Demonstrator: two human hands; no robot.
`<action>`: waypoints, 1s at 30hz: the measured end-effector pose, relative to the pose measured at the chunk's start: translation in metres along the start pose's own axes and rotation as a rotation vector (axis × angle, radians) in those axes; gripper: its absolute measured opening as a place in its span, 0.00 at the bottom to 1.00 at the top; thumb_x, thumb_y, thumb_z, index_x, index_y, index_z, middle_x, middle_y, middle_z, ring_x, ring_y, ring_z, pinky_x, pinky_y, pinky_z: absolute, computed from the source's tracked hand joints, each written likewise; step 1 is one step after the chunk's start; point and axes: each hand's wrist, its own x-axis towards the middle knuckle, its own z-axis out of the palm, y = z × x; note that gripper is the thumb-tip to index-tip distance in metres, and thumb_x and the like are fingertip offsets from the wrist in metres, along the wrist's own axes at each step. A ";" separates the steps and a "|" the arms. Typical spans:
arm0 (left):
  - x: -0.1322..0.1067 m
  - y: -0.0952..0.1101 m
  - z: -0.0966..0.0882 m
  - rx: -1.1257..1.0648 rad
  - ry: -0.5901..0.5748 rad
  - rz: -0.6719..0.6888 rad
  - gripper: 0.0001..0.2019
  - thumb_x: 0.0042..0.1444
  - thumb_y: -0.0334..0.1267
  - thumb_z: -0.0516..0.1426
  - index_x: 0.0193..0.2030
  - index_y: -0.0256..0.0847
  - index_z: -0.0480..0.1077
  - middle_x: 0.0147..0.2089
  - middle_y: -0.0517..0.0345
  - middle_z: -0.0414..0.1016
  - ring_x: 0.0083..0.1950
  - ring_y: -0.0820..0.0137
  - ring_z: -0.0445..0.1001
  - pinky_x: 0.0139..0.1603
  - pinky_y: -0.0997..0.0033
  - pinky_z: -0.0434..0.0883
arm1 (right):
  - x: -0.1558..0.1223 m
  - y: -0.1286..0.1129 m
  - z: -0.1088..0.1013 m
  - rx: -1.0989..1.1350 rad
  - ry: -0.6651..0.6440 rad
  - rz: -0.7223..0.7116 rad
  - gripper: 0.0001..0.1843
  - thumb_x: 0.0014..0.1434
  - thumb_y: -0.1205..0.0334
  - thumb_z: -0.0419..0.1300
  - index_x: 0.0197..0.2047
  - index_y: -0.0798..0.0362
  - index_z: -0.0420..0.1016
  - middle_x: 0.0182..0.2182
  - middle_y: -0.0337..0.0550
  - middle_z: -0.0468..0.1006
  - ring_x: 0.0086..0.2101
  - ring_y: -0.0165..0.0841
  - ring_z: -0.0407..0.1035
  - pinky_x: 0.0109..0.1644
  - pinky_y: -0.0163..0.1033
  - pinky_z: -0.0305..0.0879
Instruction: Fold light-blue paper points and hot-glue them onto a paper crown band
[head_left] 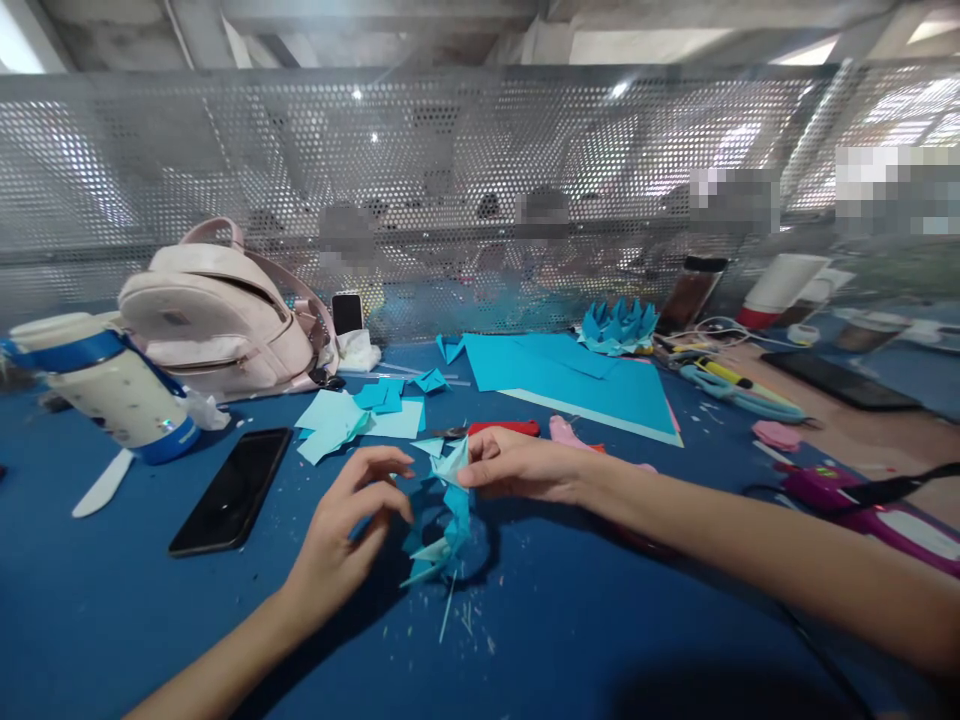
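In the head view, my right hand [502, 463] pinches the top of a blue folded-paper piece [455, 520], a curved chain of pointed units that hangs down over the table. Just left of it, my left hand [364, 510] is held with its fingers apart and curled, and nothing shows between them. Behind the hands lie light-blue paper squares [330, 420] and a small folded blue unit [430, 382]. Red-handled scissors [510, 428] rest partly hidden behind my right hand. A finished-looking ring of blue folded points [619, 325] stands at the back right.
Large blue sheets [562, 375] lie at the back centre. On the left are a black phone [231, 490], a white plastic knife [105, 483], a bottle [112, 385] and a pale backpack [217, 315]. A purple glue gun [870, 510] and cables are at the right. A perforated metal screen [435, 160] rises behind.
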 end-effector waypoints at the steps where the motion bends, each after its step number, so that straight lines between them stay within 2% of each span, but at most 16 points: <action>1: 0.000 0.001 -0.001 0.017 0.048 -0.034 0.13 0.65 0.26 0.48 0.36 0.42 0.71 0.51 0.52 0.67 0.51 0.66 0.71 0.51 0.65 0.70 | 0.000 0.000 -0.001 0.003 0.017 -0.015 0.21 0.38 0.57 0.78 0.26 0.59 0.72 0.19 0.29 0.63 0.21 0.19 0.53 0.23 0.29 0.48; 4: -0.002 0.001 -0.003 -0.012 0.165 -0.138 0.11 0.68 0.33 0.47 0.43 0.43 0.70 0.47 0.51 0.71 0.50 0.64 0.71 0.50 0.64 0.69 | 0.000 -0.003 -0.003 0.020 0.076 -0.064 0.22 0.40 0.56 0.78 0.25 0.58 0.69 0.20 0.30 0.63 0.21 0.20 0.53 0.23 0.29 0.47; 7: -0.006 0.000 0.000 -0.120 0.098 -0.188 0.16 0.69 0.47 0.44 0.51 0.43 0.68 0.47 0.49 0.74 0.51 0.60 0.72 0.52 0.59 0.69 | -0.002 -0.005 -0.002 0.078 0.138 -0.130 0.22 0.42 0.58 0.77 0.24 0.57 0.67 0.19 0.30 0.61 0.21 0.20 0.52 0.22 0.29 0.49; 10: -0.010 -0.003 0.010 -0.140 0.010 -0.240 0.23 0.62 0.58 0.52 0.53 0.43 0.68 0.48 0.47 0.75 0.50 0.57 0.73 0.52 0.54 0.71 | -0.003 -0.004 0.001 0.140 0.177 -0.170 0.23 0.41 0.59 0.77 0.23 0.56 0.65 0.20 0.29 0.60 0.21 0.20 0.49 0.22 0.29 0.49; 12: -0.011 -0.006 0.016 -0.070 0.017 -0.269 0.18 0.57 0.54 0.59 0.44 0.43 0.71 0.42 0.50 0.77 0.48 0.57 0.73 0.53 0.50 0.70 | -0.003 0.000 0.003 0.169 0.193 -0.171 0.24 0.41 0.58 0.77 0.23 0.55 0.63 0.19 0.28 0.57 0.20 0.19 0.46 0.21 0.29 0.46; 15: -0.010 -0.009 0.019 0.019 0.073 -0.247 0.11 0.58 0.46 0.60 0.30 0.42 0.70 0.31 0.57 0.76 0.42 0.61 0.73 0.60 0.44 0.63 | -0.002 0.007 0.006 0.216 0.211 -0.161 0.26 0.42 0.57 0.77 0.23 0.55 0.60 0.20 0.27 0.54 0.20 0.19 0.41 0.19 0.29 0.41; 19: -0.006 -0.007 0.012 0.075 0.106 -0.207 0.10 0.60 0.40 0.58 0.28 0.42 0.68 0.30 0.61 0.75 0.35 0.66 0.72 0.60 0.49 0.63 | 0.000 0.014 0.008 0.256 0.218 -0.141 0.27 0.42 0.57 0.77 0.23 0.55 0.59 0.21 0.28 0.54 0.21 0.18 0.41 0.20 0.26 0.41; 23: -0.001 0.000 0.002 0.213 0.103 -0.059 0.07 0.61 0.35 0.58 0.30 0.43 0.68 0.30 0.64 0.75 0.33 0.69 0.73 0.61 0.51 0.58 | 0.001 0.017 0.007 0.266 0.228 -0.132 0.24 0.43 0.58 0.77 0.25 0.57 0.63 0.22 0.29 0.58 0.21 0.17 0.44 0.20 0.24 0.42; 27: 0.001 0.007 -0.006 0.592 0.152 0.240 0.06 0.59 0.29 0.60 0.34 0.45 0.72 0.31 0.65 0.79 0.38 0.67 0.76 0.64 0.51 0.50 | 0.000 0.021 -0.001 0.245 0.261 -0.145 0.21 0.43 0.58 0.76 0.27 0.58 0.68 0.25 0.34 0.65 0.21 0.17 0.48 0.19 0.24 0.41; 30: 0.001 0.011 -0.009 0.839 0.182 0.453 0.09 0.59 0.26 0.59 0.35 0.45 0.74 0.31 0.65 0.81 0.38 0.67 0.78 0.64 0.56 0.49 | -0.002 0.023 -0.010 0.189 0.291 -0.168 0.20 0.43 0.59 0.76 0.27 0.58 0.70 0.23 0.35 0.68 0.21 0.18 0.51 0.19 0.25 0.40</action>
